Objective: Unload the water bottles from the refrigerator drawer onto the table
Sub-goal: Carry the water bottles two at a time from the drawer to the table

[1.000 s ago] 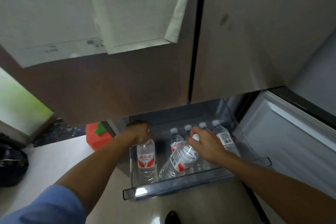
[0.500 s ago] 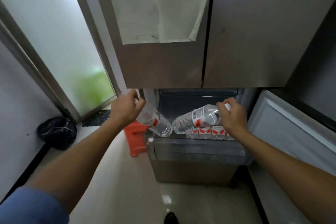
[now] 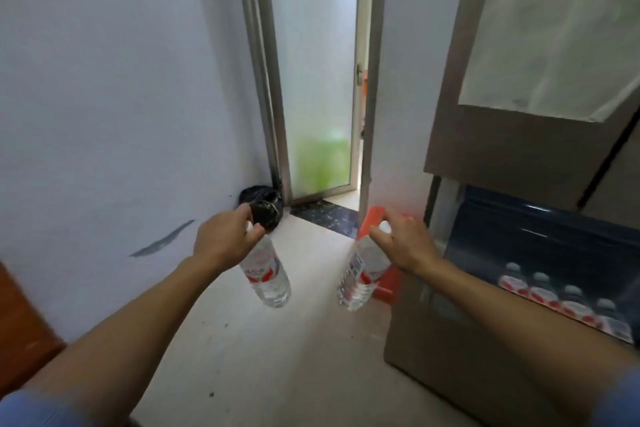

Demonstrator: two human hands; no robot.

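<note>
My left hand grips a clear water bottle by its cap, and the bottle hangs down over the pale floor. A second clear bottle with a red and white label hangs from my right hand, also held at the neck. Both bottles are outside the refrigerator drawer, which stands open at the lower right. Several more water bottles stand in a row inside it. No table is in view.
A white wall fills the left side. A frosted glass door stands ahead, with a black bag at its foot. An orange stool sits by the drawer. Brown wood shows at the far left. Paper hangs on the refrigerator door.
Both hands have lifted their bottles out of the drawer and swung them left, away from the refrigerator. The view has turned left toward the wall and the door.
</note>
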